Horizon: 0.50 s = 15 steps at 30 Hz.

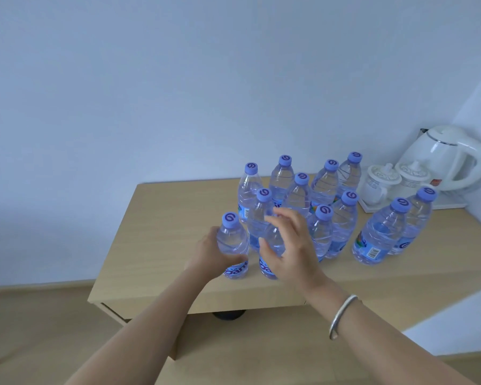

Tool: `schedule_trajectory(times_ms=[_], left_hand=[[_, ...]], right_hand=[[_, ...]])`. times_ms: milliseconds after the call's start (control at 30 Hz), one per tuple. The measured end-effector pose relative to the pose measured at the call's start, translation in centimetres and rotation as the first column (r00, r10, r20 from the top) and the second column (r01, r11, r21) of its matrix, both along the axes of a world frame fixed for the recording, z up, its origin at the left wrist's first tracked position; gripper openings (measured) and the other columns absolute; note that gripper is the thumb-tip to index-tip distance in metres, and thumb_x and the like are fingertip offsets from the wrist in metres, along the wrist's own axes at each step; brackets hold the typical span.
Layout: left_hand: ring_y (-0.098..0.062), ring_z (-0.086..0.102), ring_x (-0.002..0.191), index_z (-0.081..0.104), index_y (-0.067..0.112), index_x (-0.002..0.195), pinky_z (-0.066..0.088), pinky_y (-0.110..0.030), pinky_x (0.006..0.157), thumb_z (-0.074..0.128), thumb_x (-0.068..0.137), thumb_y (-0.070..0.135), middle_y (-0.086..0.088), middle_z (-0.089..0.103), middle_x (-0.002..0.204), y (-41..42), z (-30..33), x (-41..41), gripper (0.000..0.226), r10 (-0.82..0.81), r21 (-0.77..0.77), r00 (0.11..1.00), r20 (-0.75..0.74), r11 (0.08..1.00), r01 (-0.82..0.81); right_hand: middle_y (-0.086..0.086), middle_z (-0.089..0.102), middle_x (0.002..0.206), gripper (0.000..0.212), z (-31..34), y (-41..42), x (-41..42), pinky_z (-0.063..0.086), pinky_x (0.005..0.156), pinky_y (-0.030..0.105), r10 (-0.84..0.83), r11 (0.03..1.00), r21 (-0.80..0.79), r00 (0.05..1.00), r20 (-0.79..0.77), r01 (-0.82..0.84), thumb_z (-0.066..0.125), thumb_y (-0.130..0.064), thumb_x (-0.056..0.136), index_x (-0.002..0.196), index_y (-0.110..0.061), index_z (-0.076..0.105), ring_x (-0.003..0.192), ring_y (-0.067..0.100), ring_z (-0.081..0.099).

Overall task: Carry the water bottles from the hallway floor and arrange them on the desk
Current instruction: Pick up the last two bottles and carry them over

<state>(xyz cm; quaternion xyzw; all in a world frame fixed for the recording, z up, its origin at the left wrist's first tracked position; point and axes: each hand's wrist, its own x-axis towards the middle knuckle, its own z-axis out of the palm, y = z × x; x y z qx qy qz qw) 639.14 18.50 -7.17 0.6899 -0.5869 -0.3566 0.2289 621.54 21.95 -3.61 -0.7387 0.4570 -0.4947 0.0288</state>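
Note:
Several clear water bottles with purple caps stand upright on the light wooden desk (156,245). My left hand (206,254) grips the front-left bottle (232,245) around its body, near the desk's front edge. Right beside it stands another bottle (272,245), partly hidden by my right hand (289,245). That hand's fingers are spread and loosely bent around the bottle; whether they touch it I cannot tell. A cluster of bottles (300,195) stands behind, and two more (383,234) stand apart to the right.
A white electric kettle (444,159) and two white lidded cups (383,182) sit on a white tray at the desk's back right corner. A pale wall rises behind the desk. Wooden floor lies below, and a drawer front (114,309) shows under the desk's left edge.

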Motion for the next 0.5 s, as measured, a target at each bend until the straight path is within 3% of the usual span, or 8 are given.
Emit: schedule_trajectory(times_ms=[100, 233, 333, 500], left_hand=[[-0.001, 0.05, 0.077, 0.044, 0.03, 0.121, 0.037, -0.016, 0.054, 0.078, 0.058, 0.037, 0.022, 0.051, 0.091, 0.4, -0.5, 0.5, 0.072, -0.023, -0.006, 0.998, -0.05, 1.0, 0.023], [-0.012, 0.052, 0.083, 0.044, 0.029, 0.128, 0.046, -0.024, 0.067, 0.076, 0.066, 0.014, 0.01, 0.055, 0.11, 0.3, -0.9, 1.4, 0.071, -0.05, 0.002, 0.997, -0.055, 0.999, 0.05], [-0.014, 0.052, 0.089, 0.046, 0.028, 0.131, 0.044, -0.026, 0.075, 0.074, 0.068, 0.009, 0.01, 0.054, 0.111, 0.2, -1.0, 1.9, 0.071, -0.06, -0.001, 0.996, -0.06, 0.998, 0.06], [-0.014, 0.05, 0.093, 0.051, 0.023, 0.126, 0.042, -0.025, 0.077, 0.074, 0.068, 0.007, 0.008, 0.054, 0.112, -0.1, -0.7, 1.6, 0.064, -0.044, 0.007, 0.992, -0.12, 0.999, 0.045]], right_hand=[[0.013, 0.059, 0.103, 0.029, -0.8, 0.4, 1.7, 0.042, 0.084, 0.021, 0.12, 0.977, 0.182, 0.992, -0.032, -0.112, 0.059, -0.01, 0.079, 0.104, 0.003, 0.061, 0.097, 0.021, 0.054], [0.005, 0.046, 0.127, 0.05, -2.6, -1.4, 3.9, 0.03, 0.092, 0.015, 0.144, 0.819, 0.564, 0.989, -0.03, -0.102, 0.06, -0.015, 0.085, 0.13, -0.007, 0.042, 0.119, 0.017, 0.043], [0.002, 0.046, 0.131, 0.06, -3.3, -2.8, 5.0, 0.031, 0.09, 0.018, 0.119, 0.751, 0.652, 0.993, 0.026, -0.107, 0.065, -0.025, 0.084, 0.135, -0.016, 0.034, 0.12, 0.016, 0.045], [0.0, 0.052, 0.121, 0.06, -3.7, -3.9, 5.0, 0.039, 0.084, 0.026, 0.081, 0.725, 0.685, 0.997, 0.017, -0.071, 0.071, -0.035, 0.077, 0.127, -0.022, 0.04, 0.11, 0.018, 0.052]])
